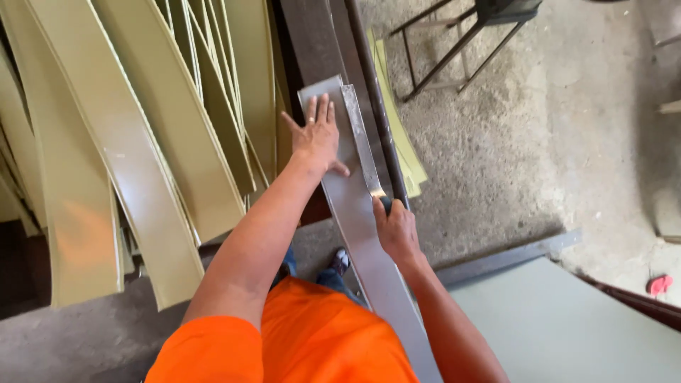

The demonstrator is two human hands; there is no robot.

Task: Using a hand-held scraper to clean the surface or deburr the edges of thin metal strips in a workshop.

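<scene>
1. Glossy olive strips (135, 163), long and curved, fan out at left.
2. Left hand (317, 138), fingers spread wide, presses flat on the long grey metal strip (362, 234) near its far end.
3. Right hand (396, 230) grips a flat-bladed putty knife (360, 138), blade lying along the strip's right edge.

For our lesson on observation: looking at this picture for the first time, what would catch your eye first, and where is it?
The bright orange clothing at the bottom stands out most. Just above it, the left hand lies flat on a long grey metal strip while the right hand holds a wide scraper blade against it. To the left, a pile of pale olive-green strips fans out.
</scene>
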